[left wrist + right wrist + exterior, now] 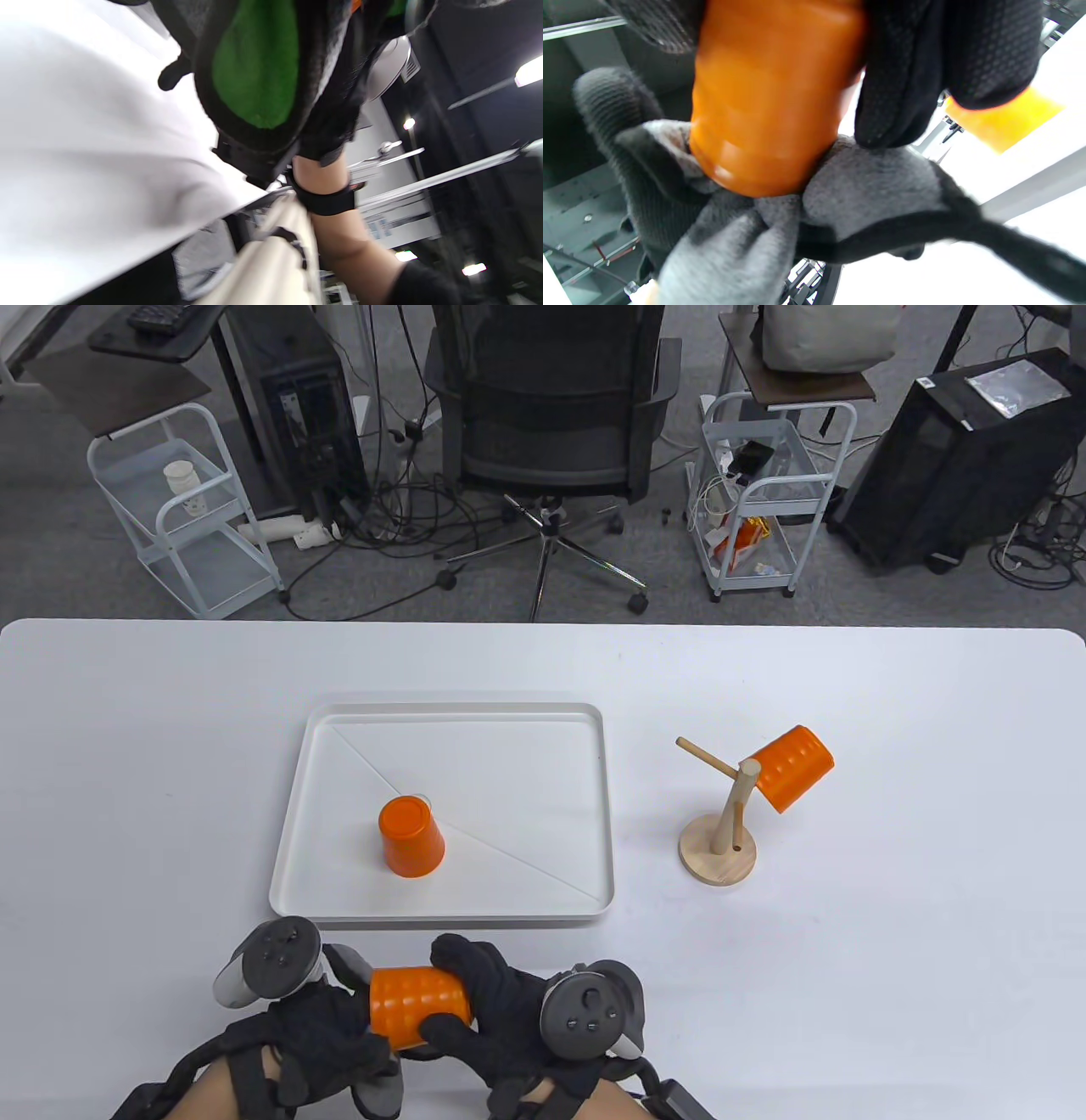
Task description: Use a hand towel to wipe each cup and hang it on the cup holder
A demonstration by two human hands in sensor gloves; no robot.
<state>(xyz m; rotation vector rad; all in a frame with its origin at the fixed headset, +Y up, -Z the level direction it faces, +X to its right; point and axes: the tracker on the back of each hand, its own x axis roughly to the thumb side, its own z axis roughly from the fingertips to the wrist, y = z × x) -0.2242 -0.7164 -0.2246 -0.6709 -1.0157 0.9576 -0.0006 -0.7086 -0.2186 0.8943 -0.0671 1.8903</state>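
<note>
While one orange cup (pixel 793 768) already hangs on the holder (pixel 721 831), both hands — left hand (pixel 305 1027) with towel (pixel 865 190), right hand (pixel 501 1010) — grip the near cup (pixel 420 1005), another waiting upturned in the tray (pixel 441 903).

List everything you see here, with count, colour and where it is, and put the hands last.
Cups: 3, orange; one upside down in the tray, one hung on the holder, one held by both hands.
Tray: 1, white, table centre.
Holder: 1, wooden, right of the tray.
Towel: 1, grey with black edge, pressed against the held cup's end.
Table: 1, white.
Chair: 1, black, behind the table.
Carts: 2, white, either side of the chair.
Left hand: black glove, holds towel.
Right hand: black glove, grips cup.
</note>
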